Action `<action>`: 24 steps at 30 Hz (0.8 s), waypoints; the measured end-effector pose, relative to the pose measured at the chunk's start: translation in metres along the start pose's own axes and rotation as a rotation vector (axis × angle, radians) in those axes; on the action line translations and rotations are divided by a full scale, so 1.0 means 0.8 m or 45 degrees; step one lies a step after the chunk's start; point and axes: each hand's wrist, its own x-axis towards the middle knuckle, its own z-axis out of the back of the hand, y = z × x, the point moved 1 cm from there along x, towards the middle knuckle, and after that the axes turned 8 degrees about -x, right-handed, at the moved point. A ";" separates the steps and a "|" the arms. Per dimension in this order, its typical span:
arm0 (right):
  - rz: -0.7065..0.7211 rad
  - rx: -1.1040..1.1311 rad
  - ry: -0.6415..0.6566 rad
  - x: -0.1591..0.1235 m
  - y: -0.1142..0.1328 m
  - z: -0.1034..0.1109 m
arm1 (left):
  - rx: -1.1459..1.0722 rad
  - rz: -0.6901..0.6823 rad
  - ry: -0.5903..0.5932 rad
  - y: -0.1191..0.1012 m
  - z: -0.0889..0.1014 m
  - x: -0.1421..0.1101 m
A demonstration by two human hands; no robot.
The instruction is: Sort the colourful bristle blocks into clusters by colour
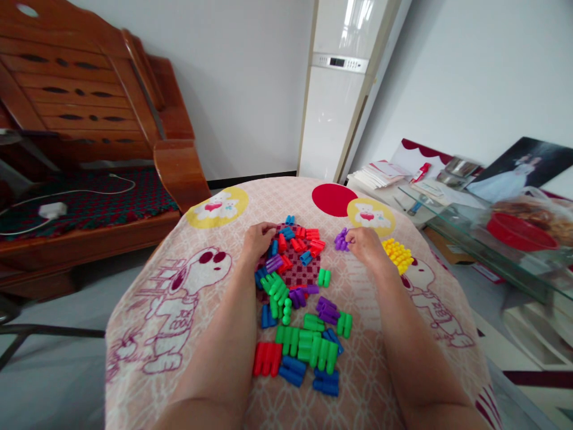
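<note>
Many plastic building blocks shaped like joined tubes lie in a loose pile on the tablecloth, among them red blocks (267,359), green blocks (323,355), blue blocks (292,371) and purple blocks (327,310). My right hand (364,243) has its fingers closed on a small cluster of purple blocks (341,239), to the right of the pile. At the pile's far left edge, my left hand (258,240) rests with curled fingers close to blue and red blocks; what its fingertips hold is hidden. A bundle of yellow blocks (397,255) sits just beyond my right forearm.
The round table wears a patterned cloth (358,394). A wooden bench (85,101) stands to the left, and a tall white cabinet-like unit (333,113) at the back. On the right, a glass-topped stand (465,239) bears a red bowl (521,232), papers and a framed picture.
</note>
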 end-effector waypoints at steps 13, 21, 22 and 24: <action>0.725 0.442 -0.079 -0.026 0.159 0.010 | 0.021 -0.026 0.006 0.000 0.000 0.000; 0.654 0.327 -0.078 -0.030 0.191 -0.021 | 0.051 -0.053 0.000 0.004 -0.001 0.002; 0.611 0.397 -0.100 -0.029 0.187 -0.018 | 0.053 -0.053 0.004 0.004 -0.001 0.002; 0.499 0.565 -0.142 -0.025 0.173 -0.011 | 0.052 -0.050 0.007 0.004 -0.001 0.001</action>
